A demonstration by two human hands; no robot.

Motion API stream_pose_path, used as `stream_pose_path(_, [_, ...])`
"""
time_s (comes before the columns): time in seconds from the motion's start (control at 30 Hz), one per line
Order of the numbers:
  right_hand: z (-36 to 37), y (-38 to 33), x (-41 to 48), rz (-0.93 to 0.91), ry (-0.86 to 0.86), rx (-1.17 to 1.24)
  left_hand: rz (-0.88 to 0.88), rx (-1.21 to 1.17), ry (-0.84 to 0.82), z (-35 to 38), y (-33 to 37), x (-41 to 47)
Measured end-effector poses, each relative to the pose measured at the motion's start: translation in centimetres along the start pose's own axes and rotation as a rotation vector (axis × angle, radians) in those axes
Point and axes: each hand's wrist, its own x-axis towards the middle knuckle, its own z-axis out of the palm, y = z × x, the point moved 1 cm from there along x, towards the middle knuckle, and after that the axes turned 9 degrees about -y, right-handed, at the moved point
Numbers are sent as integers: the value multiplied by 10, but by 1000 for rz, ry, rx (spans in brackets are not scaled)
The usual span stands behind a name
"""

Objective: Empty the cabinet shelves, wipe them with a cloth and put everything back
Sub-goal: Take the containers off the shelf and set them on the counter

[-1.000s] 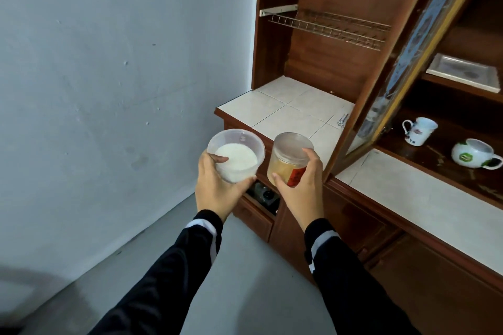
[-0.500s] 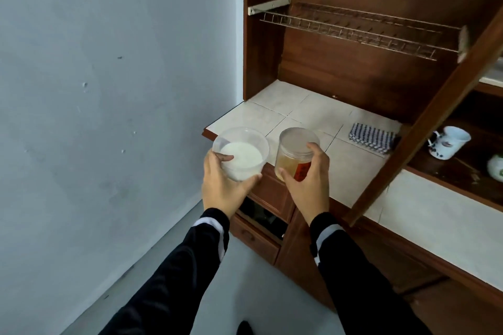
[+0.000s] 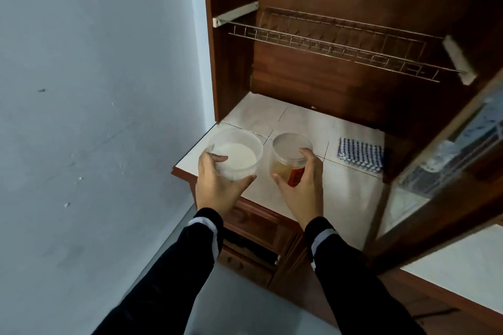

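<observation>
Two containers are what I am carrying: a clear round tub (image 3: 234,155) with something white in it, and at its 3 o'clock, just beside it with a gap between them, a lidded jar (image 3: 291,160) of amber stuff with a red label. My left hand (image 3: 217,187) cups the tub from its 6 o'clock side, thumb hooked over the rim and fingers wrapped under the wall. My right hand (image 3: 302,187) is curled round the jar, fingertips on the lid edge and thumb on the near side. Both stand upright, long axes vertical, over the front-left corner of the tiled shelf (image 3: 299,122). I cannot tell whether their bases are touching the tile or hanging just above it. The bare tile I judge they belong on runs away from both hands toward 12 o'clock, deeper into the cabinet. A blue checked cloth (image 3: 360,154) lies flat on the shelf at the jar's 3 o'clock, apart from it and nearer my right hand. Above, toward 12 o'clock, hangs a wire rack (image 3: 340,43). The open cabinet door (image 3: 449,158) crowds in from 3 o'clock, so the right arm has less room.
</observation>
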Motion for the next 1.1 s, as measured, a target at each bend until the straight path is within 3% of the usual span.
stream_pose_path(0.53, [88,10,48,222,244,11,170,-60,-268,7,-55,133])
stream_pose_path(1.1, [117,66,101,257,302,-64,45,-122,-367,64,-95,192])
